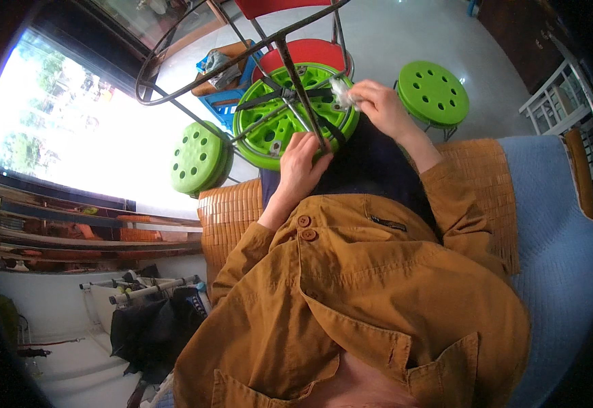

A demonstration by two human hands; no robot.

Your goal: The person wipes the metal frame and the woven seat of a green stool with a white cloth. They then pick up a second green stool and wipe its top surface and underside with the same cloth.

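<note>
1. Upturned round green plastic stool seat (259,160): ahead of both hands, its dark metal leg frame (301,95) rising from it.
2. Left hand (299,166): grasping at the seat's near rim, beside a leg.
3. Right hand (381,109): pinching a crumpled white wad (342,93) over the seat's right edge.

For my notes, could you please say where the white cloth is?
In the head view, the white cloth is in the right hand, above centre, at the right edge of the upturned stool.

White wad (342,94) in right hand (380,107)
</note>
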